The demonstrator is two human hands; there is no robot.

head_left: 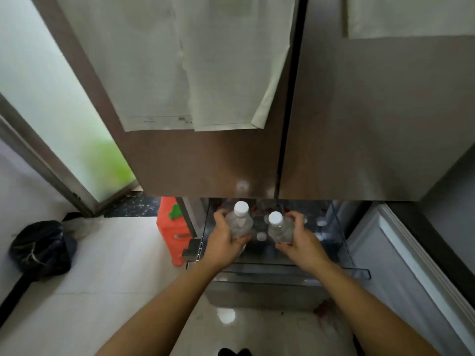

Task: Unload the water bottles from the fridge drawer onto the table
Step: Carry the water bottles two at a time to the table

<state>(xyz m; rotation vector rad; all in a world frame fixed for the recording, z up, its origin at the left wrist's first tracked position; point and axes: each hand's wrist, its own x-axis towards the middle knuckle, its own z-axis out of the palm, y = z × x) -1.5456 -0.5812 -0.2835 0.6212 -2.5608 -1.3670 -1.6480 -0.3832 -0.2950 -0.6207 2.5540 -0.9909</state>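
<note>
The fridge drawer (359,272) stands pulled out below the closed brown fridge doors. My left hand (223,238) grips a clear water bottle (241,222) with a white cap, held upright over the drawer's left side. My right hand (302,242) grips a second clear bottle (279,228) with a white cap, upright beside the first. Deeper in the drawer several more white caps show, such as one cap (261,236) between the two held bottles. The table is not in view.
An orange plastic stool (171,232) stands on the floor just left of the drawer. A dark bag (42,249) lies on the pale tiles at far left. Sheets of paper (180,73) hang on the fridge door. A frosted glass door (51,98) is at left.
</note>
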